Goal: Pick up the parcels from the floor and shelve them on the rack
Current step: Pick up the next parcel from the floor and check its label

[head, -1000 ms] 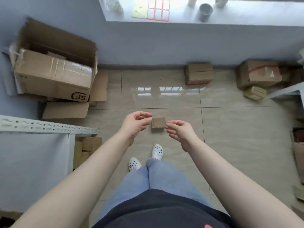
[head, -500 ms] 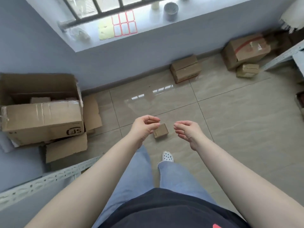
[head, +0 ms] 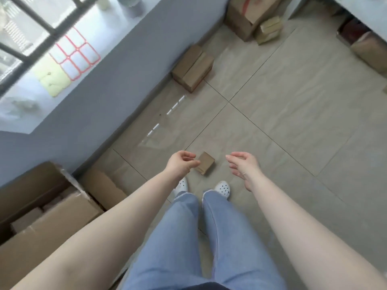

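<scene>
Cardboard, small and plain: the small parcel sits between the two hands, in front of the person's white shoes. Whether it lies on the tiled floor or is in the air above it cannot be told from this view. The left hand is just beside the small parcel, fingers loosely curled and gripping nothing; its fingertips come very close to the near edge, and contact cannot be confirmed. The right hand is on the other side of the small parcel, apart from it, fingers relaxed and slightly spread, also holding nothing.

Judging by its size, the small parcel should be light and stiff, with dry cardboard faces that give fair friction. A pinch across two opposite side faces with one hand ought to do; squeezing the broad top face risks denting it.

Farther from the small parcel, along the grey wall, lies a medium parcel, and beyond that a taped box with a little carton beside it.
</scene>
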The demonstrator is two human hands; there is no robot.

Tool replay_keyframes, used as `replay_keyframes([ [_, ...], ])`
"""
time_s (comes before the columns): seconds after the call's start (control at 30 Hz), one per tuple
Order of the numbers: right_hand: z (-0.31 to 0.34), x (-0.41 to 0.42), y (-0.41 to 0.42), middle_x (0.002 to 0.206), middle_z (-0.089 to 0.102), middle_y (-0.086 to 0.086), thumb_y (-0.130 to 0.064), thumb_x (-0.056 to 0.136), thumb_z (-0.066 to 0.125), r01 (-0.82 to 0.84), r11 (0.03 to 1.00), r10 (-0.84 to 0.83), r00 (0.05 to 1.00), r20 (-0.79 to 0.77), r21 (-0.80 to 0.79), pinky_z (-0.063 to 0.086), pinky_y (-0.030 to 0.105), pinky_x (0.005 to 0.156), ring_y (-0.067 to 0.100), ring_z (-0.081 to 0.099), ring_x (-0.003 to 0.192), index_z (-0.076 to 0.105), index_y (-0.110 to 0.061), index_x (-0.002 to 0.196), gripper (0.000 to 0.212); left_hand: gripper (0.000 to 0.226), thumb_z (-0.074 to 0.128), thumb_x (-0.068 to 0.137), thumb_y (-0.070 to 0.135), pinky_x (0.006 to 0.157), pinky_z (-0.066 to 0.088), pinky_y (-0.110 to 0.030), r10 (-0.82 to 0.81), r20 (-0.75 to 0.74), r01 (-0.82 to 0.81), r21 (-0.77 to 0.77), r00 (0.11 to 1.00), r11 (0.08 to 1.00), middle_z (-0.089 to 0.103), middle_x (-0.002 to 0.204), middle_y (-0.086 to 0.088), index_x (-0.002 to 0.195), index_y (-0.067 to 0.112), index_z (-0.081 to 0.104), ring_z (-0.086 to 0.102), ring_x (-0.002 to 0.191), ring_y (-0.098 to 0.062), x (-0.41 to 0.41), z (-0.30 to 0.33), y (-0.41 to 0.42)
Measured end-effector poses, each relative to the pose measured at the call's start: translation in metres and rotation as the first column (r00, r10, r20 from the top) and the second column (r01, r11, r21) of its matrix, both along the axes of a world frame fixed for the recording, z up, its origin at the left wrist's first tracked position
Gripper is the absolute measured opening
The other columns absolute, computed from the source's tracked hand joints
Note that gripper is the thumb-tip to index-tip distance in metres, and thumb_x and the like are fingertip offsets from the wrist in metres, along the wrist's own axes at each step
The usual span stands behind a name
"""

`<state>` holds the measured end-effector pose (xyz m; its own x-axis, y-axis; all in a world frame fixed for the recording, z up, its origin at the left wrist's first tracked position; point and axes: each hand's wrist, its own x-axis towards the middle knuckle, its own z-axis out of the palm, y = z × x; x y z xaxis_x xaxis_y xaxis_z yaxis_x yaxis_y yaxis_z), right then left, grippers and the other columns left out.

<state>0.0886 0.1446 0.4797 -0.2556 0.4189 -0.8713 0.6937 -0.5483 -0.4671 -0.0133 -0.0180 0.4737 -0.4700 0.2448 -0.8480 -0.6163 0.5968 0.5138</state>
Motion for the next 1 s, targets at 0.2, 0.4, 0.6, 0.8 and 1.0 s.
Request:
replay_keyframes([
  [0.2, -0.101, 0.018, -0.006, 0.096, 0.066, 0.014, -0.013, 0.083, 0.072, 0.076, 0.997, -0.075, 0.994, 0.083, -0.005, 0.050, 0.041, 0.092, 0.032, 0.064, 0.105, 0.055, -0.001, 0.123, 0.045, 0.041, 0.075, 0.083, 0.017, 0.088, 0.047, -0.030, -0.199, -0.035, 0.193, -0.128, 0.979, 0.973, 0.061, 0.112, -0.008, 0.120, 0.009, 0.060, 0.060, 0.100, -0.023, 0.000, -0.100, 0.031],
  [0.4, -0.270, 0.025, -0.013, 0.129, 0.058, 0.021, -0.018, 0.078, 0.078, 0.135, 0.989, -0.121, 0.975, 0.184, -0.063, 0.047, 0.036, 0.094, 0.029, 0.056, 0.119, 0.050, -0.002, 0.130, 0.062, 0.065, 0.074, 0.083, 0.024, 0.107, 0.040, -0.037, -0.225, -0.001, 0.217, -0.257, 0.974, 0.942, 0.052, 0.141, -0.014, 0.140, 0.008, 0.047, 0.051, 0.129, -0.027, 0.010, -0.252, 0.048],
  [0.6, -0.434, 0.033, -0.021, 0.138, 0.051, 0.020, -0.025, 0.078, 0.078, 0.251, 0.955, -0.202, 0.941, 0.273, -0.160, 0.042, 0.037, 0.102, 0.029, 0.050, 0.126, 0.040, -0.007, 0.141, 0.075, 0.075, 0.072, 0.085, 0.025, 0.107, 0.036, -0.036, -0.060, 0.062, 0.078, -0.339, 0.996, 0.937, 0.038, 0.152, -0.014, 0.147, 0.008, 0.035, 0.043, 0.137, -0.029, 0.025, -0.410, 0.048],
  [0.8, -0.540, 0.031, -0.021, 0.131, 0.056, 0.018, -0.028, 0.080, 0.076, 0.193, 0.967, -0.136, 0.945, 0.298, -0.169, 0.041, 0.038, 0.100, 0.029, 0.054, 0.118, 0.044, -0.004, 0.136, 0.069, 0.075, 0.072, 0.085, 0.029, 0.105, 0.038, -0.033, -0.169, 0.102, 0.195, -0.376, 0.980, 0.906, 0.042, 0.149, -0.013, 0.148, 0.011, 0.035, 0.047, 0.132, -0.028, 0.031, -0.512, 0.052],
  [1.0, -0.554, 0.021, -0.026, 0.097, 0.068, 0.016, -0.016, 0.087, 0.067, 0.188, 0.967, -0.146, 0.962, 0.229, -0.171, 0.043, 0.025, 0.055, 0.021, 0.060, 0.074, 0.062, -0.010, 0.095, 0.012, 0.048, 0.071, 0.082, 0.030, 0.101, 0.046, -0.043, -0.251, 0.096, 0.269, -0.386, 0.963, 0.882, 0.060, 0.128, -0.012, 0.125, 0.018, 0.053, 0.059, 0.115, -0.031, 0.040, -0.538, 0.056],
])
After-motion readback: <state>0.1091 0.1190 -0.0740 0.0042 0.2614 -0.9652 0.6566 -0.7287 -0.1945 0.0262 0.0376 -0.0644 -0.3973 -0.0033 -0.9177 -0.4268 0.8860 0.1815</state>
